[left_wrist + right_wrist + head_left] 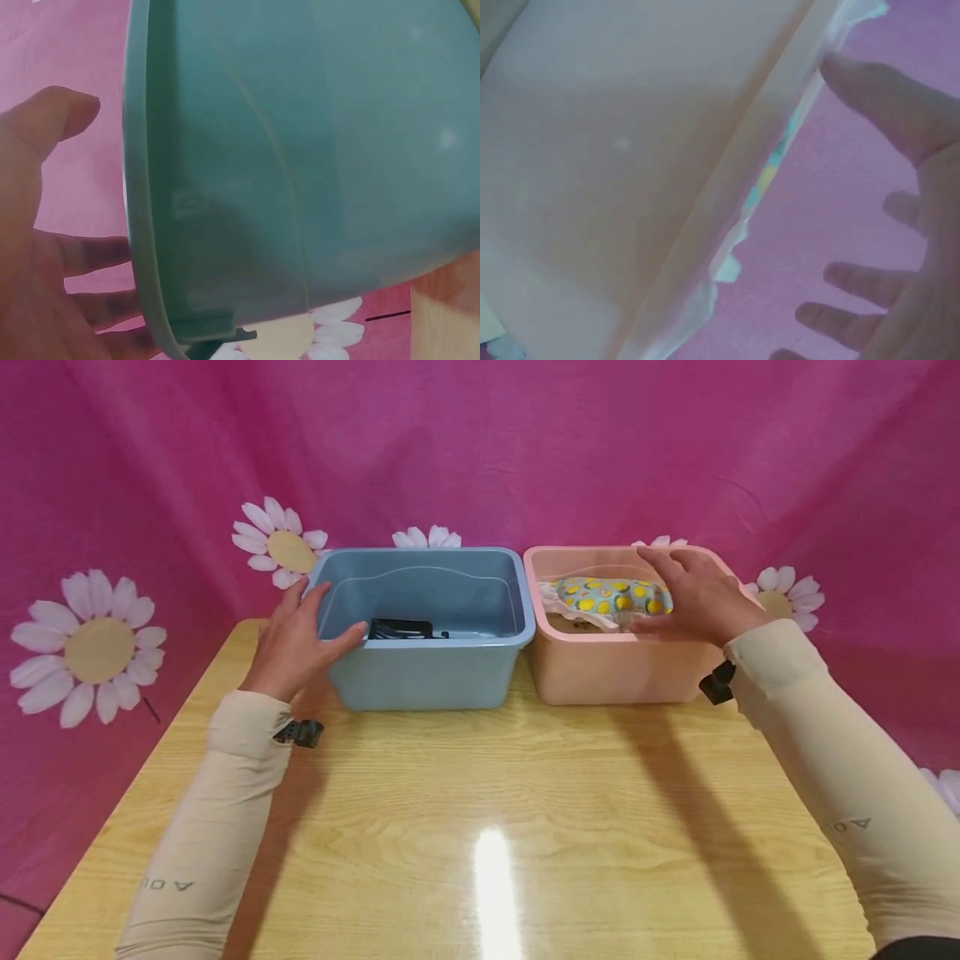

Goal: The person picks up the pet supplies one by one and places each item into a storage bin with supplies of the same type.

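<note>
A blue plastic bin point(427, 677) stands on the left, with a black object point(401, 628) low inside it, mostly hidden by the front wall. My left hand point(292, 639) is at its left end, fingers spread; in the left wrist view the thumb is apart from the bin's rim point(139, 165), and the other fingertips pass behind it. To the right is a pink bin point(622, 672) holding a cloth item point(615, 597) with yellow fruit print on blue and a white frilled edge point(558, 602). Over its right side my right hand point(701, 597) is spread, gripping nothing.
Both bins stand side by side at the far edge of a wooden table point(480, 793). Behind them hangs a magenta curtain point(480, 452) printed with white daisies. Each wrist wears a black strapped device point(300, 732).
</note>
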### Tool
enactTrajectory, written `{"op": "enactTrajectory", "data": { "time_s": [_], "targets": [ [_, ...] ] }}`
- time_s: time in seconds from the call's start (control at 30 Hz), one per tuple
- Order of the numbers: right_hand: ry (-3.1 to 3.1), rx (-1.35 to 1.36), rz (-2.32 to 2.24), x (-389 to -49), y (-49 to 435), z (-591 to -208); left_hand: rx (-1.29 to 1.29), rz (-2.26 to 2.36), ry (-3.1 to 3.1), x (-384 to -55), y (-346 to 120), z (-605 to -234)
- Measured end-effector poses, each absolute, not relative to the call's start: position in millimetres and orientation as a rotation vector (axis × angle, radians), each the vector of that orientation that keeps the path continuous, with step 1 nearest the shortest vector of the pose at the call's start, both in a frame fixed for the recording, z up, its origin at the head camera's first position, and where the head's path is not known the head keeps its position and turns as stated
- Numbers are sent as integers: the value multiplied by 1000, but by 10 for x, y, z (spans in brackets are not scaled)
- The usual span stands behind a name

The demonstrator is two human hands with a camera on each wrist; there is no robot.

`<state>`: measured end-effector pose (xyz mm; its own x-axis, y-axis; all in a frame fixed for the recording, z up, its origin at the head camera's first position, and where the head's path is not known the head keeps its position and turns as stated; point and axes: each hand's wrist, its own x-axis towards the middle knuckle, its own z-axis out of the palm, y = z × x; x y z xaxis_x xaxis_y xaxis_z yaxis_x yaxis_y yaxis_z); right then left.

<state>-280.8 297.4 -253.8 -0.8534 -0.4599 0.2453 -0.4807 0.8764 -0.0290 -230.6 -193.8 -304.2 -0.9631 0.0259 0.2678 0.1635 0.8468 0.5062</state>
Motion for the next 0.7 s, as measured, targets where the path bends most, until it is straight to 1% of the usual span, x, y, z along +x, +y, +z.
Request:
{"op": "enactTrajectory", "data": {
  "time_s": [0.1, 0.23, 0.37, 0.47, 0.7],
  "targets": [
    [-2799, 686, 174, -2727, 2910, -2525, -174, -766, -2763, -2321, -1933, -3043],
    [-2568, 816, 143, -2644, 2832, -2549, -209, -738, -2752, -2348, -1928, -3052],
    [-2537, 831, 219, -2548, 2725, -2612, -207, -730, -2755, -2349, -1930, -3059],
    [-2617, 748, 295, -2463, 2636, -2668, -201, -709, -2772, -2331, -1924, -3069],
    [-2684, 567, 209, -2285, 2485, -2795, -210, -613, -2776, -2332, -1821, -3109]
  ]
}}
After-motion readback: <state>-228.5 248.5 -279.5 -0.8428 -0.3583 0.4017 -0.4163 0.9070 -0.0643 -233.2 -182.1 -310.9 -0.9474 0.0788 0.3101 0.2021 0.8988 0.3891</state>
